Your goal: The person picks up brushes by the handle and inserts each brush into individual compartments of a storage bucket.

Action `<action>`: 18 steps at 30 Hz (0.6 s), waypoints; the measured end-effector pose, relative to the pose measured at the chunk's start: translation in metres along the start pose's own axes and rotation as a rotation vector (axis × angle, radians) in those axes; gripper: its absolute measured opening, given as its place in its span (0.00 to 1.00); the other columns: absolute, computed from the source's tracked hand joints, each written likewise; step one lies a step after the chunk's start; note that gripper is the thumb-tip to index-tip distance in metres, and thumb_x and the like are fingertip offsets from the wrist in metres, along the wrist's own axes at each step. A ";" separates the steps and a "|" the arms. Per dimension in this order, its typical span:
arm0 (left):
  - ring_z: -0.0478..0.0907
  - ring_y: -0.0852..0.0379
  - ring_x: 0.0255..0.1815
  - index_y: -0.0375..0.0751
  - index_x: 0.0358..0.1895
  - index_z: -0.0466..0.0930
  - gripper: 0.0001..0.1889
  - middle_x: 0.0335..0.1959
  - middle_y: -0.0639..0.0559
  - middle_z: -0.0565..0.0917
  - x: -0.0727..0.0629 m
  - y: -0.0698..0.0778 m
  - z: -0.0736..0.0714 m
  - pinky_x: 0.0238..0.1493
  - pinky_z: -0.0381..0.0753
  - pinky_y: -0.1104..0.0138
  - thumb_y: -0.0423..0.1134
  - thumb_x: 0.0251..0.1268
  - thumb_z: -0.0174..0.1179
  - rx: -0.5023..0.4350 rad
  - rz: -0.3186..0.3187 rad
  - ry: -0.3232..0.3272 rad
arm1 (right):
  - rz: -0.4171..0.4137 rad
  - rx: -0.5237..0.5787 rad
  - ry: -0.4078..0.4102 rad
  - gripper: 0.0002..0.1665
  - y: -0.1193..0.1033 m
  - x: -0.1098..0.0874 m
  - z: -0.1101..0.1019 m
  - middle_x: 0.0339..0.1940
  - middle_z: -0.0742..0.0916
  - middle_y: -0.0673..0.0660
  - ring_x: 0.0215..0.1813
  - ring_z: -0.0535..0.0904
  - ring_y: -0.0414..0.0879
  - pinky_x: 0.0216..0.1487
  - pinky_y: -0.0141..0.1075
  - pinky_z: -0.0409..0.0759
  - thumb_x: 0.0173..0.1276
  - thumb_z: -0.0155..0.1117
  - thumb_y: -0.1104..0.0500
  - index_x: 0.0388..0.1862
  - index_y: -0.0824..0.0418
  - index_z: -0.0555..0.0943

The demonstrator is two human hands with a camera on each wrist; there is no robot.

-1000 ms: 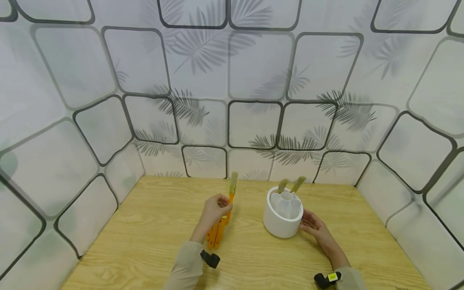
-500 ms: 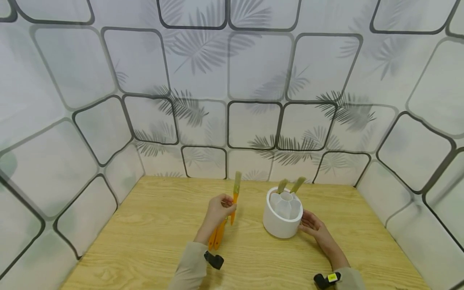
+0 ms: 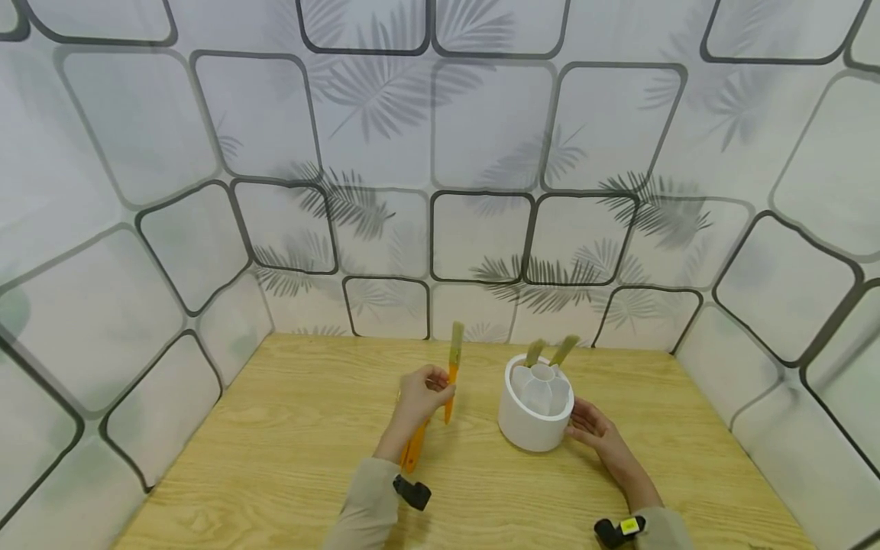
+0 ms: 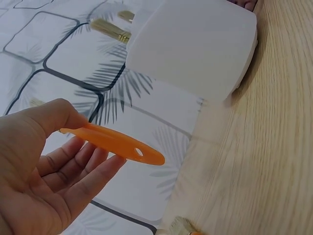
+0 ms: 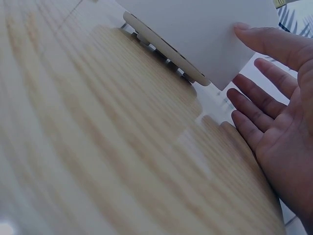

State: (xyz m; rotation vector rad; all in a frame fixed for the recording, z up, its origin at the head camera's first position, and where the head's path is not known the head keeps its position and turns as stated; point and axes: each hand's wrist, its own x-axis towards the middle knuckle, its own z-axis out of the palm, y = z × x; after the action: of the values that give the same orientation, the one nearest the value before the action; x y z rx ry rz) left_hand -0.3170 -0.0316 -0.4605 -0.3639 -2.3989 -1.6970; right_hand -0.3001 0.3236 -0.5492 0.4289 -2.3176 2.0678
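Note:
My left hand [image 3: 421,396] pinches an orange-handled brush [image 4: 115,143] between thumb and fingers, above the table. In the head view that brush stands nearly upright, bristles up. A round white holder [image 3: 532,424] with divided compartments stands to its right. Two brushes [image 3: 565,350] sit in the holder's far compartments, bristles up. My right hand [image 3: 605,439] touches the holder's right side with its fingers extended, as the right wrist view also shows. More orange-handled brushes [image 3: 414,447] lie on the table under my left wrist, partly hidden by it.
The wooden table [image 3: 309,412] extends to patterned walls [image 3: 481,237] at the back and sides. Short feet or rollers show under the holder's base [image 5: 166,51], which sits slightly above the table. A black camera [image 3: 412,493] is strapped to each wrist.
My left hand has carried its brush to the right, away from the brushes on the table and nearer the holder. The right hand and the holder have stayed in place.

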 end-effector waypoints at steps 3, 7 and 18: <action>0.76 0.58 0.29 0.33 0.35 0.77 0.08 0.30 0.45 0.80 0.001 0.001 0.002 0.27 0.79 0.72 0.31 0.52 0.65 -0.028 -0.012 -0.009 | 0.000 0.004 0.004 0.37 0.000 0.000 0.001 0.54 0.76 0.35 0.55 0.73 0.30 0.52 0.22 0.72 0.64 0.60 0.65 0.68 0.71 0.57; 0.76 0.57 0.31 0.35 0.35 0.77 0.08 0.31 0.46 0.80 0.002 0.003 0.005 0.28 0.80 0.71 0.32 0.53 0.64 -0.037 -0.010 -0.019 | -0.002 0.002 0.005 0.37 0.000 0.000 0.001 0.54 0.76 0.35 0.55 0.73 0.30 0.52 0.22 0.72 0.64 0.60 0.65 0.68 0.72 0.57; 0.79 0.57 0.34 0.39 0.36 0.78 0.08 0.32 0.49 0.81 0.002 0.008 0.012 0.29 0.78 0.72 0.35 0.54 0.65 0.029 0.047 -0.002 | 0.017 -0.009 -0.001 0.36 -0.003 0.000 0.001 0.55 0.74 0.36 0.55 0.72 0.29 0.53 0.21 0.70 0.65 0.59 0.64 0.68 0.70 0.56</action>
State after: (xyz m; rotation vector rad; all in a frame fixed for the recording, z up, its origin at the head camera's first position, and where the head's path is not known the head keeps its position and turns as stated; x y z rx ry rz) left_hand -0.3172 -0.0174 -0.4570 -0.4147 -2.3943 -1.6416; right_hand -0.2988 0.3222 -0.5463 0.4123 -2.3387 2.0636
